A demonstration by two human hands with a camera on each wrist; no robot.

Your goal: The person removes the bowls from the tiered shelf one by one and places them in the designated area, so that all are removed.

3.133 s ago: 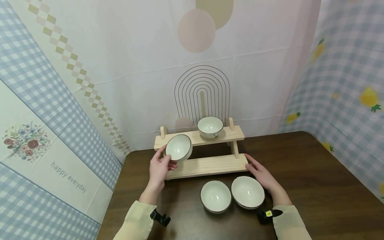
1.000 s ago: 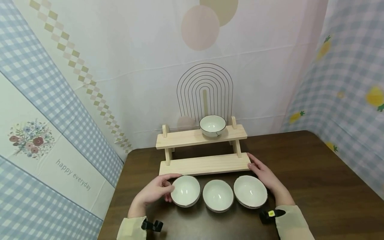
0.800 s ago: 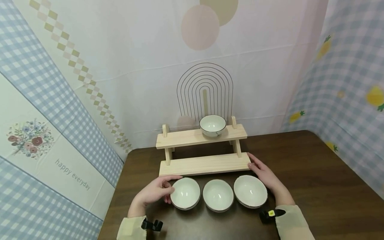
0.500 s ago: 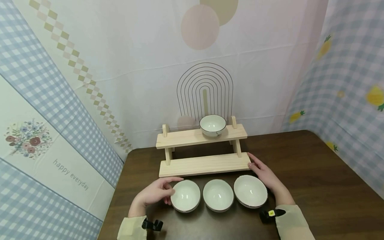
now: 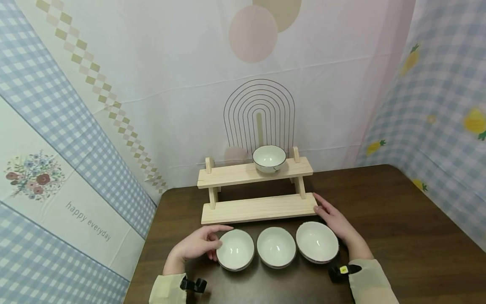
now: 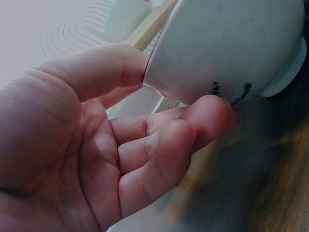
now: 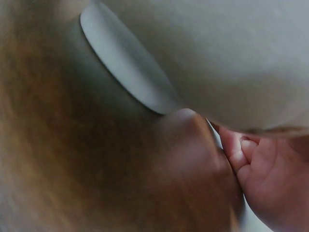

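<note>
My left hand (image 5: 199, 245) is partly closed on one white, dark-rimmed bowl (image 5: 235, 251): the thumb lies over the rim, the index finger reaches along the far edge, and the other fingers curl in against the outer wall, where the left wrist view shows two small dark painted marks. That bowl sits level at the left end of a row of three in front of the stand. A narrow gap to its right is the middle bowl (image 5: 276, 248), then the right-hand bowl (image 5: 317, 242), their rims so close I can't tell whether they touch. My right hand (image 5: 336, 221) has its thumb and fingers on the right end of the two-tier wooden stand's lower board (image 5: 262, 209), gripping that end just behind the right-hand bowl. Above, the upper board (image 5: 228, 175) carries one bowl (image 5: 269, 158), upright and right of centre, making four bowls in all; two wooden pegs rise behind that board. I wear two cream sleeves (image 5: 168, 289) and two black wrist straps (image 5: 193, 285). Under everything is one dark wood-grain table (image 5: 398, 219). Behind hangs a pale cloth (image 5: 182, 105) printed with nested arches, with blue gingham to either side.
</note>
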